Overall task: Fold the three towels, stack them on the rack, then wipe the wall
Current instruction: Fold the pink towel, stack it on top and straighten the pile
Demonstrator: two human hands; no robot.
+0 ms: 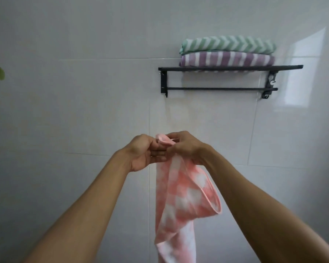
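Left hand (141, 152) and right hand (186, 147) each pinch top edge of pink checked towel (179, 196); it hangs down. Green striped towel (228, 45) sits atop purple striped towel (227, 59) on black rack (230, 68).

Two bare forearms, no sleeves, left hand (142, 152) and right hand (186, 147) ringless.

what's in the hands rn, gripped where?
Both the left hand and right hand pinch the pink checked towel at its top edge; the rest hangs down.
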